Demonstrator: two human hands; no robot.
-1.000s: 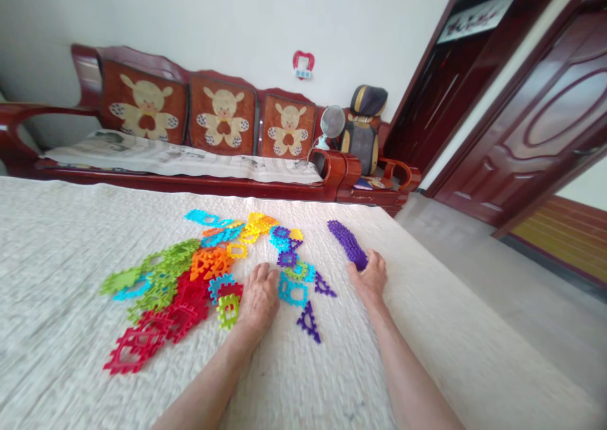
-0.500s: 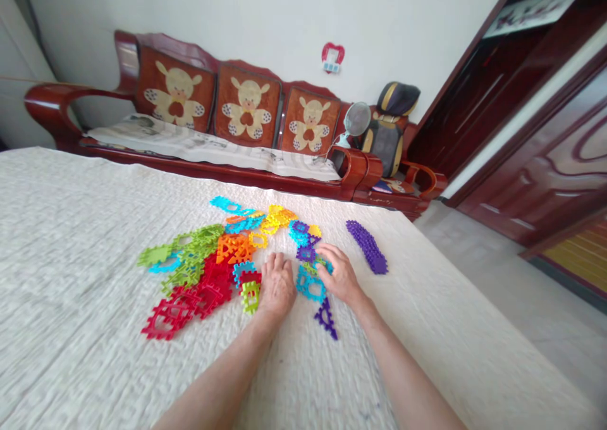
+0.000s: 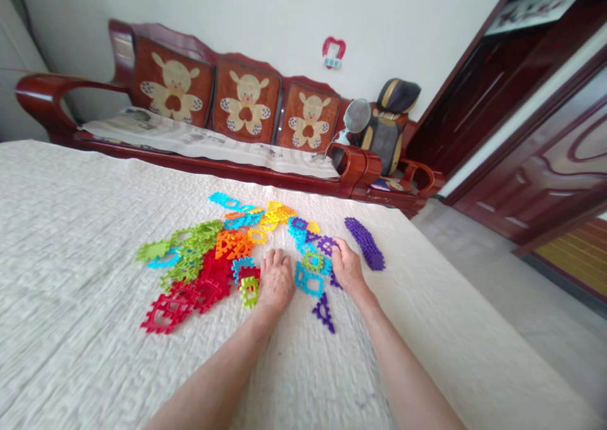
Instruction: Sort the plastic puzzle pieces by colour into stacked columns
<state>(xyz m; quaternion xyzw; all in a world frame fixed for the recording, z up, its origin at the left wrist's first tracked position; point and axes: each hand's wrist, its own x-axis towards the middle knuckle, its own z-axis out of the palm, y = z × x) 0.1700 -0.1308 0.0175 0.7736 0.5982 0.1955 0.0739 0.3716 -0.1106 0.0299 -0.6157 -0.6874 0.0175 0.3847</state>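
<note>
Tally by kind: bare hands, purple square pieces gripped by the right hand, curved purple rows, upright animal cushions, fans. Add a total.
Bare hands, left hand and right hand: 2
Purple square piece in the right hand: 1
Curved purple row: 1
Upright animal cushions: 3
Fan: 1
Total: 8

Free cloth (image 3: 404, 256) rightward, past purple stack (image 3: 365, 243)

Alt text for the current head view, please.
A person's right hand pinches a purple toothed piece; the left hand rests palm-down on a whitish cover beside multicoloured pieces. A curved purple row lies to the right, a wooden sofa behind.
</note>
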